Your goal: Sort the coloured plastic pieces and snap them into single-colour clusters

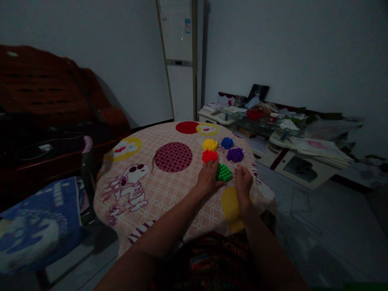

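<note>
The left hand (208, 177) lies partly open, fingers spread at the near edge of the red beads (209, 156) on the desk (169, 190). The yellow beads (209, 145) sit just beyond the red. The green beads (224, 173) lie between both hands; the blue beads (227, 142) and purple beads (235, 154) are farther right. The right hand (243, 181) is curled at the near right; whether it grips anything, I cannot tell.

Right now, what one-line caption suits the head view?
Two hands beside green beads, with four other colored clusters beyond on a patterned tablecloth.
</note>
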The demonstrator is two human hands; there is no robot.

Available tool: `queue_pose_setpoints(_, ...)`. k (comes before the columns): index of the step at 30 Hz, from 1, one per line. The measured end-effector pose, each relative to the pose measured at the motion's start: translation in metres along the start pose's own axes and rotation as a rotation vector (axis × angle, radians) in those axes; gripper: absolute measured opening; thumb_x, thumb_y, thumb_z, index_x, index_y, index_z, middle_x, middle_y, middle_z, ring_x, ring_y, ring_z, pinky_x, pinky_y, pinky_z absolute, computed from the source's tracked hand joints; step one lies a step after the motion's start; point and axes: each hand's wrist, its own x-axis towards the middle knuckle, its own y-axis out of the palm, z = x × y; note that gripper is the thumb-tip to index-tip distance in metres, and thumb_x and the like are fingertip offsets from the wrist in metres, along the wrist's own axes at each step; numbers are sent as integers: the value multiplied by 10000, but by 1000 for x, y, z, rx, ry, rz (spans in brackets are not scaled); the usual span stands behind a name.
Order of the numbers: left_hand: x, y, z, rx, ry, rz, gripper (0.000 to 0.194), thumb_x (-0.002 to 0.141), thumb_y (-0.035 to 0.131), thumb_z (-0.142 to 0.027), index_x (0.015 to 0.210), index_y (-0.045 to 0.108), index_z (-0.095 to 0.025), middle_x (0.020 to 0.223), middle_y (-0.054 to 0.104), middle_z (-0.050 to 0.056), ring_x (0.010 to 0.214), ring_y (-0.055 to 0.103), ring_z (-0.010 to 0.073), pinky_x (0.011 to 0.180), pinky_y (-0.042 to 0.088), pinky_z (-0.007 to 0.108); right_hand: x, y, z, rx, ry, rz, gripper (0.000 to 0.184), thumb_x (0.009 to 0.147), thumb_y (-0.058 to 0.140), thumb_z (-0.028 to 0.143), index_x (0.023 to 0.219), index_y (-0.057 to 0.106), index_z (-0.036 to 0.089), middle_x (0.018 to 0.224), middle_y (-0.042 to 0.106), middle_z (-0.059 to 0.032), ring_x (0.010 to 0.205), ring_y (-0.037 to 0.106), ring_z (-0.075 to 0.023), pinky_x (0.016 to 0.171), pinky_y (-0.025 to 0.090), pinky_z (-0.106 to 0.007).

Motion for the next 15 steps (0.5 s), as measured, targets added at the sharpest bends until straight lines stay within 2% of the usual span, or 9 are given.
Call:
queue_pose_setpoints(3, 1, 7, -5, 55, 201, -15, 963, 677, 844, -478, 1492, 401, -220, 1568, 345, 189, 1437, 320, 388, 1164, 317, 533, 12, -1, -1, -6, -7, -69, 508, 870, 454, 487, 1148, 703, 142, 1152, 724, -150, 1027, 652, -252, 915, 490, -366)
queue_pose_setpoints(7, 11, 18, -12, 165, 348, 48, 743, 778, 762, -456, 1438, 474, -271, 1579, 348, 156, 1459, 286, 390, 1162, 271, 605, 61, 1, -5, -100, 71, -84, 578, 832, 469, 414, 1264, 649, 74, 1272, 670, -197, 1169, 620, -282, 1034, 446, -400)
queue_pose_setpoints(11, 28, 19, -4, 238, 321, 36, 541, 826, 688, -476, 1309, 584, -254, 1548, 396, 140, 1442, 303, 394, 1160, 249, 636, 116, 15, -8, -295, 157, -29, 605, 819, 543, 384, 1334, 603, 71, 1367, 612, -208, 1257, 575, -306, 1075, 426, -408)
queue_pose_setpoints(13, 37, 14, 8, 254, 263, 22, 532, 814, 687, -471, 1286, 603, -240, 1534, 414, 143, 1433, 313, 396, 1160, 242, 644, 130, 30, -6, -360, 177, 74, 567, 810, 591, 392, 1309, 630, 123, 1329, 645, -175, 1214, 607, -296, 1029, 462, -389)
queue_pose_setpoints(15, 43, 6, 24, 257, 180, 9, 511, 807, 683, -473, 1259, 627, -240, 1522, 430, 138, 1426, 321, 394, 1157, 239, 652, 132, 49, -1, -393, 161, 207, 506, 799, 633, 399, 1250, 668, 173, 1259, 689, -141, 1147, 647, -281, 981, 491, -380)
